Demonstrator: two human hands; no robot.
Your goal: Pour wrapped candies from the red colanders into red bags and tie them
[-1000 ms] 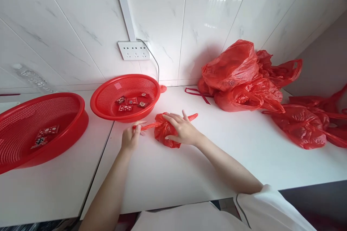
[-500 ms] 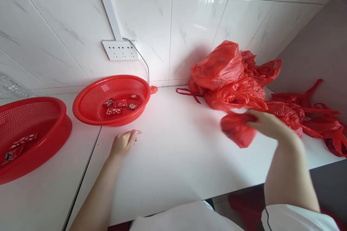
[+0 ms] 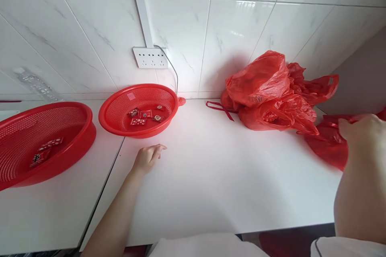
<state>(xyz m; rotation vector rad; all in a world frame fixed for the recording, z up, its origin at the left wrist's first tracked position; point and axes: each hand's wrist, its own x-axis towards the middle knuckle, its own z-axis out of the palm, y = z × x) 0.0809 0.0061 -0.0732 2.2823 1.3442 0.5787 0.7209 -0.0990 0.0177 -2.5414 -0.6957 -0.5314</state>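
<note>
My left hand [image 3: 148,158] rests on the white tabletop [image 3: 193,184], just below the nearer red basket [image 3: 137,132]. Its fingers are curled in loosely, and nothing shows in them. Several small red and dark wrapped packets [image 3: 145,114] lie at the bottom of that basket. On the far right, my right hand [image 3: 363,130] is closed on a red plastic bag [image 3: 327,144], which hangs to the left of the hand. Its fingertips are partly turned away from me. More red plastic shows behind the hand at the right edge.
A pile of red plastic bags [image 3: 262,84] sits against the tiled wall, with a red strap [image 3: 221,107] beside it. A second red basket [image 3: 72,156] with packets stands at the left, a clear bottle [image 3: 39,84] behind it. A power socket [image 3: 150,58] with a cable is on the wall.
My right hand has carried the red bag to the right, toward the other bags at the table's right end. The view has turned a little; my left hand keeps its place below the basket.
</note>
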